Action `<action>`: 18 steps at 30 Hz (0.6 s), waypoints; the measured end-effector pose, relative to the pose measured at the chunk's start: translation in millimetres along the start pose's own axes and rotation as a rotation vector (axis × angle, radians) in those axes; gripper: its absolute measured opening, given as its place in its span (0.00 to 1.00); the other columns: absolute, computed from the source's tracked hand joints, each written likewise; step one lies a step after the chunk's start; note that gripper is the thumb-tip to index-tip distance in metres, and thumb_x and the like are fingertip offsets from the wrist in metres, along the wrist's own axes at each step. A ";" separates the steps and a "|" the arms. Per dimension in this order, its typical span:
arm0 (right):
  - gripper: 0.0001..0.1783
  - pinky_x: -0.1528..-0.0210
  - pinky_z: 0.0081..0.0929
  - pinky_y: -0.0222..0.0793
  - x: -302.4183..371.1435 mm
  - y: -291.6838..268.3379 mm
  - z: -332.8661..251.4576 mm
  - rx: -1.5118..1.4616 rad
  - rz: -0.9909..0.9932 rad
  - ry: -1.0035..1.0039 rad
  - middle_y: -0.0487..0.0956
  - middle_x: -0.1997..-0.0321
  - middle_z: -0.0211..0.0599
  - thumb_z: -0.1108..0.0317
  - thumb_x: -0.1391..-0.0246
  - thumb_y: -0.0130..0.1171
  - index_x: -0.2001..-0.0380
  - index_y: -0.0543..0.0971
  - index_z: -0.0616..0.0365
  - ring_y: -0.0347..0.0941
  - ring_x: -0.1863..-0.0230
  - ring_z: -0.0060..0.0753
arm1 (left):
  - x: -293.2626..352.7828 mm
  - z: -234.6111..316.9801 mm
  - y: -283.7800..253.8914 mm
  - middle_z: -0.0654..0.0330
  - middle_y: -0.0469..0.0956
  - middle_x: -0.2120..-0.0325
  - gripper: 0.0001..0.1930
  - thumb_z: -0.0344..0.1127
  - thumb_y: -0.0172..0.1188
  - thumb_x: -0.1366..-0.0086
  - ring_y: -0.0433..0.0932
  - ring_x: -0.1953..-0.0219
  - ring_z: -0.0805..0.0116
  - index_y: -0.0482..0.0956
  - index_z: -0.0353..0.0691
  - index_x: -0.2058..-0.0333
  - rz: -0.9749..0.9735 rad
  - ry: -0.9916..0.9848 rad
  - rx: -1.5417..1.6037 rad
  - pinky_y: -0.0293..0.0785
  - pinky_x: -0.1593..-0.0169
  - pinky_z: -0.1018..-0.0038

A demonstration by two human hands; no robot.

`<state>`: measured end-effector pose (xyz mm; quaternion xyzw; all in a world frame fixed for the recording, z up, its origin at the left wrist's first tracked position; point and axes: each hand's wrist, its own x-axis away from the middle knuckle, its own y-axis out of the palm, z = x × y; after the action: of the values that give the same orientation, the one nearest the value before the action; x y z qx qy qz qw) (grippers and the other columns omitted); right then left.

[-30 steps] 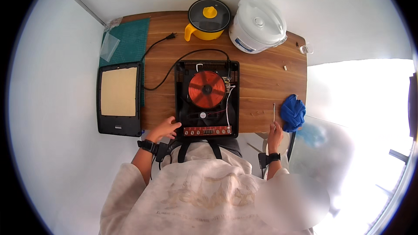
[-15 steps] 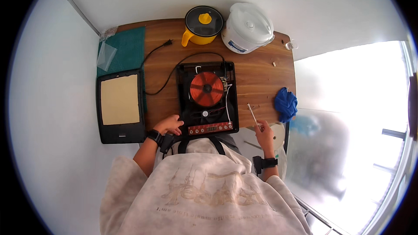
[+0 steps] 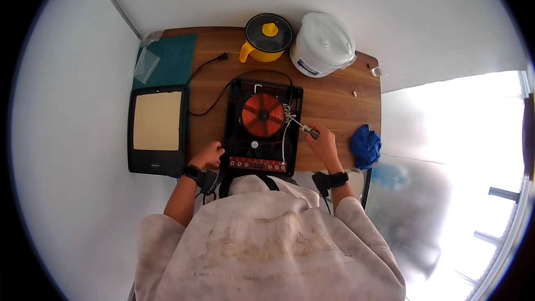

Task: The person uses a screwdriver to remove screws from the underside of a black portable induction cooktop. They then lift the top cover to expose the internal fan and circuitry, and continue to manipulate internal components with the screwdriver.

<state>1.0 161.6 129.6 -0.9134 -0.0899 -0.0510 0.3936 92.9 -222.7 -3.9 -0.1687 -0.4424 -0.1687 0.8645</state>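
An induction cooker base (image 3: 237,145) lies opened in front of me, with a round copper coil (image 3: 254,125), a red control board (image 3: 243,163) along its near edge and white wires (image 3: 286,140) at the right. My left hand (image 3: 209,155) is closed at the cooker's left edge, fingertips against the rim. My right hand (image 3: 323,146) grips the grey handle of a screwdriver (image 3: 309,130). Its shaft slants up and left, the tip at the small parts right of the coil; whether it touches a screw is too small to tell.
The cooker's detached top cover (image 3: 156,121) lies at the left, partly on a green mat (image 3: 173,61). A black power cord (image 3: 214,104) curves across the wooden table. At the back stand a yellow pot (image 3: 268,54) and a white rice cooker (image 3: 320,44). A blue cloth (image 3: 366,146) sits at the right edge.
My right hand has brought the screwdriver from the table's right side leftward and forward to the parts beside the coil. My left hand has shifted from the near corner to the cooker's left edge.
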 end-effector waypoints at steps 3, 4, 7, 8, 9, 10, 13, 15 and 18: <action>0.18 0.56 0.38 0.76 -12.4 -5.4 9.1 -0.034 -0.030 -0.017 0.84 0.62 0.49 0.66 0.51 0.63 0.55 0.83 0.58 0.82 0.60 0.51 | 0.3 -10.6 4.6 0.52 0.78 0.70 0.12 0.38 0.52 0.26 0.83 0.69 0.63 0.72 0.33 0.55 0.084 -0.002 0.014 0.83 0.70 0.68; 0.18 0.56 0.38 0.76 -13.2 -6.9 14.6 -0.049 -0.036 -0.021 0.84 0.62 0.49 0.66 0.51 0.63 0.55 0.83 0.58 0.82 0.60 0.51 | 2.8 -5.8 5.3 0.52 0.78 0.69 0.12 0.38 0.52 0.26 0.83 0.69 0.63 0.73 0.34 0.55 0.104 -0.003 0.003 0.83 0.70 0.68; 0.18 0.55 0.38 0.76 -11.9 -9.6 33.1 -0.077 -0.059 -0.005 0.85 0.62 0.48 0.66 0.51 0.63 0.55 0.83 0.58 0.82 0.59 0.51 | 16.4 5.0 5.7 0.52 0.82 0.67 0.12 0.39 0.56 0.30 0.84 0.67 0.60 0.77 0.36 0.57 0.166 -0.002 -0.045 0.81 0.66 0.65; 0.18 0.55 0.38 0.76 -11.0 -10.5 39.4 -0.077 -0.051 -0.007 0.85 0.62 0.48 0.66 0.50 0.63 0.55 0.83 0.58 0.82 0.59 0.51 | 16.9 2.8 7.3 0.51 0.83 0.66 0.11 0.38 0.57 0.31 0.84 0.66 0.58 0.78 0.36 0.58 0.302 0.086 -0.180 0.81 0.65 0.64; 0.17 0.55 0.38 0.76 -10.1 -10.7 46.2 -0.076 -0.042 -0.008 0.85 0.62 0.48 0.66 0.50 0.63 0.55 0.83 0.58 0.82 0.59 0.51 | 18.1 0.0 6.9 0.50 0.83 0.66 0.11 0.38 0.58 0.32 0.84 0.65 0.55 0.78 0.36 0.58 0.437 0.175 -0.318 0.80 0.63 0.63; 0.17 0.55 0.37 0.76 -10.4 -10.4 49.9 -0.079 -0.035 -0.011 0.85 0.62 0.48 0.66 0.50 0.63 0.55 0.83 0.58 0.82 0.59 0.51 | 20.8 -1.3 5.3 0.50 0.84 0.65 0.11 0.38 0.59 0.33 0.84 0.64 0.52 0.79 0.37 0.59 0.572 0.262 -0.458 0.80 0.61 0.62; 0.17 0.54 0.37 0.76 -7.8 -18.1 58.8 -0.114 -0.036 0.005 0.85 0.62 0.47 0.66 0.50 0.63 0.56 0.82 0.57 0.82 0.59 0.50 | 37.2 58.9 7.8 0.48 0.83 0.64 0.09 0.34 0.59 0.35 0.82 0.61 0.47 0.78 0.37 0.59 0.604 0.339 -0.344 0.78 0.58 0.61; 0.17 0.54 0.37 0.76 -8.1 -18.1 63.6 -0.132 -0.032 0.016 0.85 0.62 0.47 0.66 0.50 0.63 0.56 0.82 0.57 0.82 0.59 0.50 | 40.4 99.6 18.2 0.49 0.83 0.66 0.08 0.33 0.59 0.35 0.82 0.61 0.48 0.78 0.38 0.59 0.554 0.440 -0.350 0.78 0.59 0.60; 0.17 0.54 0.36 0.76 -3.5 -17.3 70.4 -0.186 -0.008 0.023 0.85 0.62 0.48 0.67 0.50 0.62 0.55 0.82 0.57 0.82 0.59 0.49 | 24.6 153.9 35.4 0.50 0.83 0.67 0.07 0.31 0.59 0.36 0.82 0.62 0.49 0.78 0.37 0.60 0.410 0.599 -0.356 0.77 0.59 0.59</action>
<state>-4.3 224.1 93.1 -0.9451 -0.0837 -0.0713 0.3077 13.1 -127.0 96.2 -0.3439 -0.0921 -0.1084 0.9282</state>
